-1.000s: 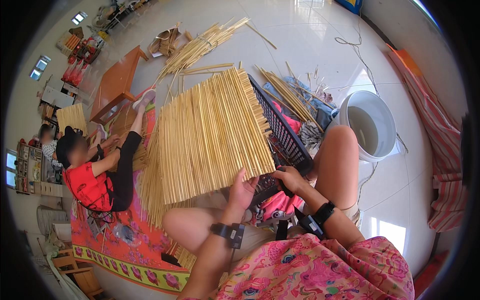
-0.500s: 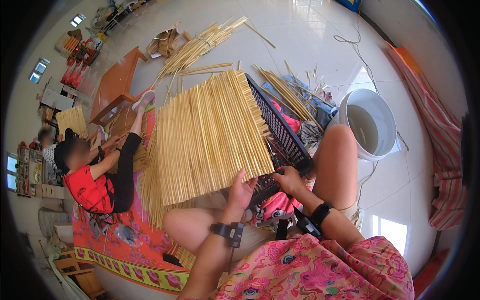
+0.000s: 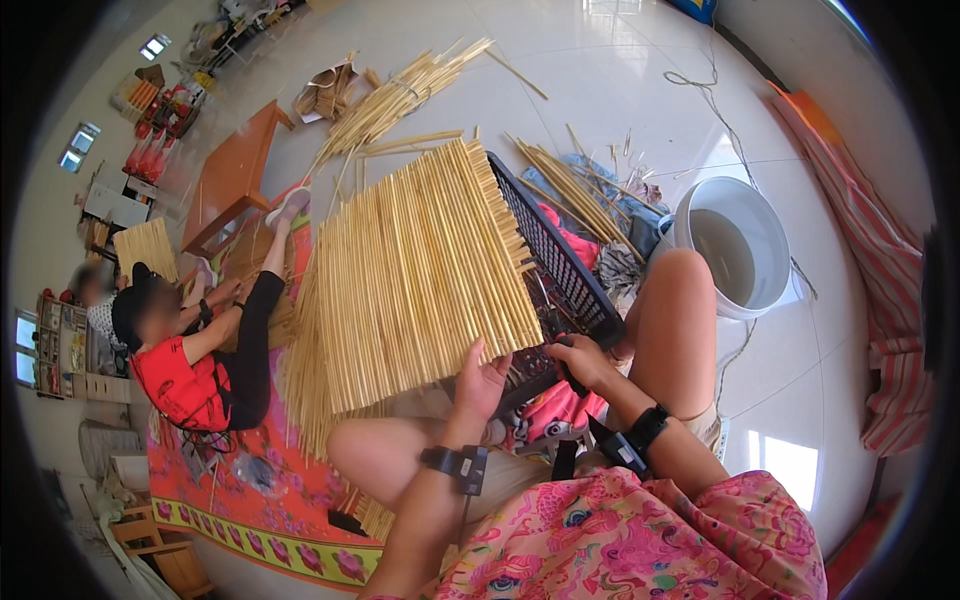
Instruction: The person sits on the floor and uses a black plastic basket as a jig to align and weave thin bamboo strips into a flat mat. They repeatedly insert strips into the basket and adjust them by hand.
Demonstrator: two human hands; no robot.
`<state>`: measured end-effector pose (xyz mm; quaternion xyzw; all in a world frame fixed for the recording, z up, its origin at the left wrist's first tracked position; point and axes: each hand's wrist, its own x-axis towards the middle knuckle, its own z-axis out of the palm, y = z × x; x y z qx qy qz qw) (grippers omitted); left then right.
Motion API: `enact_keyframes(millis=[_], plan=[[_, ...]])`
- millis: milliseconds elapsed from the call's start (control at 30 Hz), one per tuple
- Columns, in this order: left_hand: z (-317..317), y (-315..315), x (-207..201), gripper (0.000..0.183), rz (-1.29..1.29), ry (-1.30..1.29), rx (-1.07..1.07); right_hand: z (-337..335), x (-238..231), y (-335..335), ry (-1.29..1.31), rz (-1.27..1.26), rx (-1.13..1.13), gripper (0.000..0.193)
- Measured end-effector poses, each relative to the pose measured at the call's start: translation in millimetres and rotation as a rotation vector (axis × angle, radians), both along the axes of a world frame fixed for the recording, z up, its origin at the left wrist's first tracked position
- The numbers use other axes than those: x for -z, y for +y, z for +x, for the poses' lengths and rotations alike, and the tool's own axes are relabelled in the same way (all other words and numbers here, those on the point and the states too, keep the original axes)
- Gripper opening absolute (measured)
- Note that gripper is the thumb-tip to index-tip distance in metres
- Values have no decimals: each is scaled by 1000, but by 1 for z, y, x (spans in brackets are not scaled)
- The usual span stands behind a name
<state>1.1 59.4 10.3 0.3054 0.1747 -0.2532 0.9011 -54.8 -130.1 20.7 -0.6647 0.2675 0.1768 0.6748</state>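
Note:
A square mat of pale yellow straw-like stalks (image 3: 420,280), laid side by side, leans in front of me, tilted over a black plastic basket (image 3: 565,255). My left hand (image 3: 482,382) grips its near right corner, with the thumb on top and the other fingers beneath. To the right of that corner, my right hand (image 3: 588,362) is closed round a black-handled hand tool (image 3: 574,380). The tool's working end is hard to make out against the dark basket. Uneven stalk ends stick out along the mat's right edge.
A white bucket (image 3: 735,245) of water stands at the right. Loose stalks (image 3: 580,195) lie on cloths behind the basket, and a larger bundle (image 3: 405,95) lies farther back. At the left, a person in red (image 3: 185,370) sits on a red flowered mat (image 3: 260,490) near an orange wooden table (image 3: 235,170).
My right hand has turned slightly, and more of the black handle shows below it. The stalk mat has shifted a little with my left hand still on its corner.

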Motion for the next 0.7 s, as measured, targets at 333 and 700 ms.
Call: enact_keyframes(millis=[333,700], plan=[[-2,1,-1,30,-5,19,17,13,0,2,-46,-55,-1,37],[-3,4,1,32,14,13,18,16,11,-1,-55,87,55,39]])
